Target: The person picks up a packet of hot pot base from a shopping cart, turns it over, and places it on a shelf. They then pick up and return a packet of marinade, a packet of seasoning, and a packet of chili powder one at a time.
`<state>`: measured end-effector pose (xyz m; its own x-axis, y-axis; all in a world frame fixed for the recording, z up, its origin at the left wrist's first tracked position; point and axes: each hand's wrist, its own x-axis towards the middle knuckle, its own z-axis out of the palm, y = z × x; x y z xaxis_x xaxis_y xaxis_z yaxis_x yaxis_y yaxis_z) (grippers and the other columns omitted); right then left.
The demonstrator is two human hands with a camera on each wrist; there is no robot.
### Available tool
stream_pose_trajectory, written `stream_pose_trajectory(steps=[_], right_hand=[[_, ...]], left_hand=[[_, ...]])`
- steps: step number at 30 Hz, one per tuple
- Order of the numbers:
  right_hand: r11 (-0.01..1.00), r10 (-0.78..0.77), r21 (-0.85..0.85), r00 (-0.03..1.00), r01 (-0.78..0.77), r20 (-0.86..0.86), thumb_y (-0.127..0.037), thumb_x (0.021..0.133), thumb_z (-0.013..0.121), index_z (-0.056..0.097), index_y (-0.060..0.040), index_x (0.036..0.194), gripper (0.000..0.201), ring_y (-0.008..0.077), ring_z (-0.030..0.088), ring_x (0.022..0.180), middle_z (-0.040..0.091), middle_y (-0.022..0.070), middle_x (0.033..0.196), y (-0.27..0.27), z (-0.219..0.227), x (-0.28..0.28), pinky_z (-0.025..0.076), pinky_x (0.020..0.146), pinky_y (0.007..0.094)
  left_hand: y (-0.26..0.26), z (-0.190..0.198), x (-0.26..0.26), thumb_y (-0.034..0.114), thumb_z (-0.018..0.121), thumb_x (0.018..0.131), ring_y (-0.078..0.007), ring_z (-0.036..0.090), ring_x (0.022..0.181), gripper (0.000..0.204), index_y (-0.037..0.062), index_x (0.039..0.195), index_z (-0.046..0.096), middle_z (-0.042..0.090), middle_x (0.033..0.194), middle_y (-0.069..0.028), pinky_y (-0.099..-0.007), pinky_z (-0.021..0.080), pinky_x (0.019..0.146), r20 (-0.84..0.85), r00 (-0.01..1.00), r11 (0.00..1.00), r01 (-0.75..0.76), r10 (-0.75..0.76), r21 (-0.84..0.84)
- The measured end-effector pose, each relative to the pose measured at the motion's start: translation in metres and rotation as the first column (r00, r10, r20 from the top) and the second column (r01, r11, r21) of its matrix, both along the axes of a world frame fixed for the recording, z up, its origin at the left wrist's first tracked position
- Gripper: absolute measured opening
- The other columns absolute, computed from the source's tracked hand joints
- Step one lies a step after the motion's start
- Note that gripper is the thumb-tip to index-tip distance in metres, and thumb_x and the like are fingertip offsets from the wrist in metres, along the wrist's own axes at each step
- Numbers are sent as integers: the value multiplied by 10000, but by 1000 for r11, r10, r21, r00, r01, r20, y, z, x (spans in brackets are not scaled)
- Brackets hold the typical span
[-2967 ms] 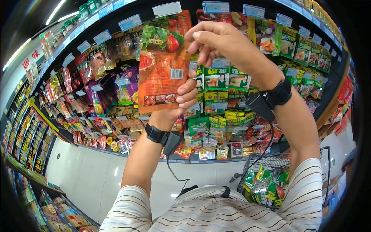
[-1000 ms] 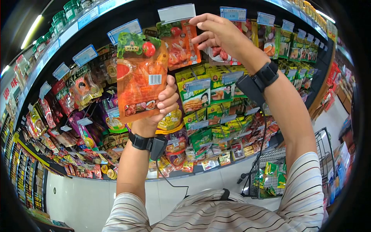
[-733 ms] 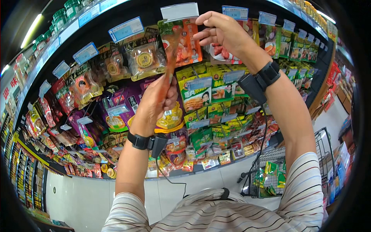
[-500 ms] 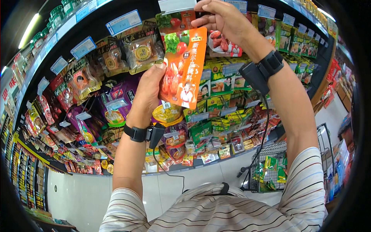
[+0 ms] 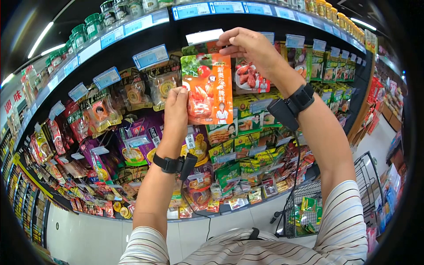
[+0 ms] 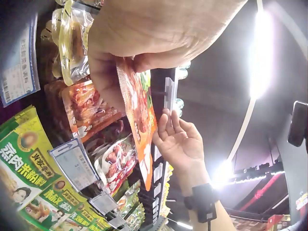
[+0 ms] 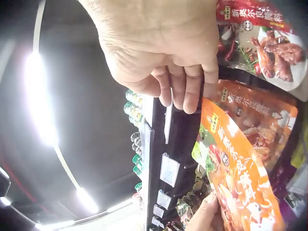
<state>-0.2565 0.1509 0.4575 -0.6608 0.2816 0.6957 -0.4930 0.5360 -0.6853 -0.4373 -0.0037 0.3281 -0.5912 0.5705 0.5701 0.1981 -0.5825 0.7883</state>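
Note:
An orange packet (image 5: 206, 88) with vegetables and a meat picture on its front stands upright in front of the rack. The left hand (image 5: 176, 112) pinches its left edge, thumb on the front. In the left wrist view the packet (image 6: 139, 106) shows nearly edge-on between thumb and fingers. The right hand (image 5: 251, 48) is at the packet's upper right, fingers loosely bent, holding nothing visible; whether its fingertips touch the packet cannot be told. Behind, a similar orange packet (image 7: 255, 120) hangs on the rack in the right wrist view.
Purple packets (image 5: 132, 141) and green packets (image 5: 247, 123) hang lower on the rack. Price tags (image 5: 150, 56) stick out above the hanging rows. Jars (image 5: 92, 24) stand on the top shelf. A wire cart (image 5: 304, 190) with several green packets is at the lower right.
The left hand has turned the orange packet from its barcode side to its front and moved it in front of the hanging orange packet. The right hand stays near the same hook, slightly lower now.

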Motion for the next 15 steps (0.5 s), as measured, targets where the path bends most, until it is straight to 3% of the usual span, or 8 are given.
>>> stream_pose_trajectory(steps=[6, 9, 12, 15], right_hand=[[1000, -13, -13, 998, 12, -66, -138, 928, 514, 624, 25, 1166, 308, 201, 698, 1003, 670, 155, 1135, -13, 8, 8, 529, 947, 316], [999, -16, 38, 1000, 17, -16, -165, 975, 492, 599, -28, 1255, 330, 215, 670, 1110, 663, 139, 1202, -4, 9, 9, 482, 1016, 339], [997, -39, 63, 999, 40, -16, -175, 976, 498, 605, -18, 1254, 338, 218, 668, 1114, 665, 147, 1213, -5, 8, 10, 476, 1028, 336], [996, -44, 74, 999, 45, -20, -182, 980, 503, 610, -12, 1254, 340, 218, 669, 1109, 670, 149, 1207, -6, 8, 10, 480, 1028, 339]], left_hand=[[12, 4, 3, 215, 522, 1030, -47, 540, 782, 206, 22, 1071, 582, 601, 896, 13, -224, 459, 734, -7, 1000, 999, -9, 9, 45], [20, 8, 2, 253, 491, 1034, -60, 516, 764, 265, -1, 1055, 561, 576, 881, -11, -239, 460, 732, -68, 995, 995, -67, 72, 76], [33, 16, 0, 241, 491, 1028, -76, 515, 775, 264, -12, 1054, 558, 578, 888, -26, -254, 461, 752, -45, 994, 991, -96, 101, 92], [44, 23, -6, 202, 517, 1016, -93, 582, 836, 254, -31, 1103, 567, 623, 988, -56, -247, 486, 785, -19, 993, 984, -112, 116, 139]])
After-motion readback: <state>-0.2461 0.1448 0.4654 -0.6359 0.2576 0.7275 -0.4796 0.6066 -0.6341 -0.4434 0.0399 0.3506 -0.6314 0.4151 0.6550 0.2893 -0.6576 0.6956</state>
